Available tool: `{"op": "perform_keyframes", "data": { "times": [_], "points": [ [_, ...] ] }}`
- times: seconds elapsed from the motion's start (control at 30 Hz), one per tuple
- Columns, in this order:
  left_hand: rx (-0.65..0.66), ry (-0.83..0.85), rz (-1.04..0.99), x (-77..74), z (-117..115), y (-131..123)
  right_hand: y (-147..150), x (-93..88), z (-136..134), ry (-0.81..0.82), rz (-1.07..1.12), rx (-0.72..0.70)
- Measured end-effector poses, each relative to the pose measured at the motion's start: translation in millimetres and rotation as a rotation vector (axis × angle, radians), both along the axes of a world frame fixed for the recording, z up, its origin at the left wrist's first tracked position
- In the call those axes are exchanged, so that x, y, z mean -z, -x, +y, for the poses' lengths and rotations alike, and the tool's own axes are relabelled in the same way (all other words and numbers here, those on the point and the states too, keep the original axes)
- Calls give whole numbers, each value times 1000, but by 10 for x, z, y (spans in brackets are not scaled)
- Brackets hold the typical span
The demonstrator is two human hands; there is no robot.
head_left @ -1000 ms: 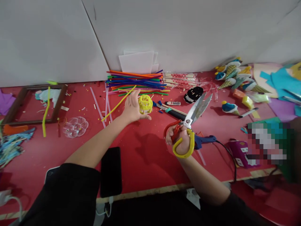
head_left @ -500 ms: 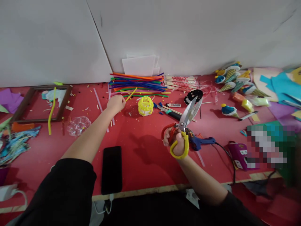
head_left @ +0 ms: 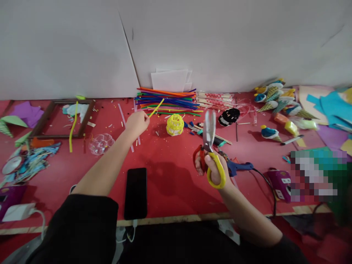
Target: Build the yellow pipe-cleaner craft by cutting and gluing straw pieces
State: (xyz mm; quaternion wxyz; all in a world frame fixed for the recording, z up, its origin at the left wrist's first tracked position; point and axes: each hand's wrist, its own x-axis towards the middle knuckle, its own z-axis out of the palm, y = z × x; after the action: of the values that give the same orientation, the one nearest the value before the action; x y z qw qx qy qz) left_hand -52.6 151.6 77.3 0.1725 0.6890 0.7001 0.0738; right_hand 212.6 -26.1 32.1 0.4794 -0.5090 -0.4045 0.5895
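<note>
Pinched in my left hand (head_left: 138, 124) is a short yellow strip (head_left: 156, 107), slanting up to the right over the bundle of coloured pipe cleaners (head_left: 167, 101). My right hand (head_left: 211, 168) grips scissors (head_left: 210, 137) with one red and one yellow handle, blades pointing up and nearly together. Between the hands a round yellow ornament (head_left: 175, 125) stands on the red table (head_left: 165, 176). A black and white piece (head_left: 229, 116) lies right of the blades. Behind the scissors is a blue glue gun (head_left: 239, 167), partly hidden.
A black phone (head_left: 135, 193) lies near the front edge. Leftward are a brown frame (head_left: 41, 119), a yellow pipe cleaner (head_left: 73, 128) and a clear flower-shaped tray (head_left: 101, 143). Small cone figures (head_left: 273, 93) and a purple power strip (head_left: 279, 185) are at right.
The scissors have turned more upright and their blades have come closer together. My left hand still holds the yellow strip. The whole view has shifted slightly.
</note>
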Motion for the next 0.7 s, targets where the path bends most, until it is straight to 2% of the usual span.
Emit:
{"op": "perform_keyframes", "data": {
  "times": [0.07, 0.13, 0.23, 0.33, 0.47, 0.57, 0.7],
  "points": [
    [19, -48, -74, -129, -305, 60, -65, -111, -122, 125, -65, -104],
    [56, -48, -162, -167, -682, 110, -139, -170, -277, 272, -122, -231],
    [127, 46, -297, -48, -1237, 137, -277, -194, -502, 470, -209, -394],
    [183, 183, -411, 162, -1615, 118, -426, -206, -629, 591, -316, -504],
    [187, 280, -523, 356, -1808, 90, -519, -240, -639, 656, -462, -639],
    [174, 313, -583, 404, -1844, 74, -476, -271, -603, 660, -520, -723],
    [186, 366, -617, 423, -1878, 38, -394, -301, -554, 602, -540, -752]
  ]
}}
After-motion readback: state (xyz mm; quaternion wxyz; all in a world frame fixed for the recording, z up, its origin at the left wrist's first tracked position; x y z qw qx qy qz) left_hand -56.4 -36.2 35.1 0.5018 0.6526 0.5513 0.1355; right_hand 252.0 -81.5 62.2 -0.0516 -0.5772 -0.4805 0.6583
